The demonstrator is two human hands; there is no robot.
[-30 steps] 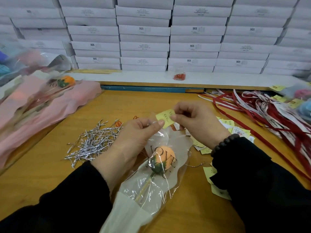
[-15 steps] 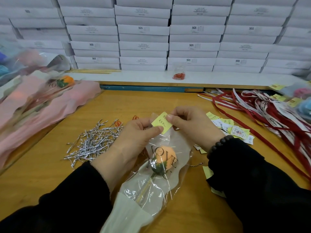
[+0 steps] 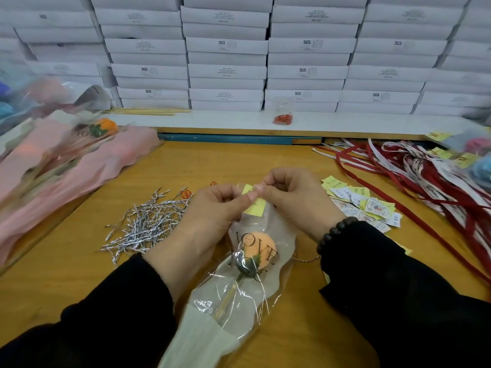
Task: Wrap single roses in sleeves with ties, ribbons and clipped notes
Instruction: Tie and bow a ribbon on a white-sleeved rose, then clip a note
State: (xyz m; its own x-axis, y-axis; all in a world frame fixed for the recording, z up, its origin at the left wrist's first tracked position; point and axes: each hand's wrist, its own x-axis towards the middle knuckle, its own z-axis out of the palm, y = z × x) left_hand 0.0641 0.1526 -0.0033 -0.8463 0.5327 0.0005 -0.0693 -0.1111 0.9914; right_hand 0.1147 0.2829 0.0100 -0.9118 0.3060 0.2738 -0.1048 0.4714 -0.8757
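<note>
Hands [image 3: 255,205] closer together than before, both pinching yellow note [image 3: 254,207] atop sleeve [image 3: 281,229].

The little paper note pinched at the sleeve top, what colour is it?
Yellow; the small yellow paper note shows best in the head view.

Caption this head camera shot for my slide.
Both hands pinch a yellow note onto a sleeved rose.

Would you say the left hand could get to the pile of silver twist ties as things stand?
Probably yes: the twist ties lie uncovered on the table just beside the left hand, nothing between them. It is pinching the yellow note, though, so it must let go first.
</note>
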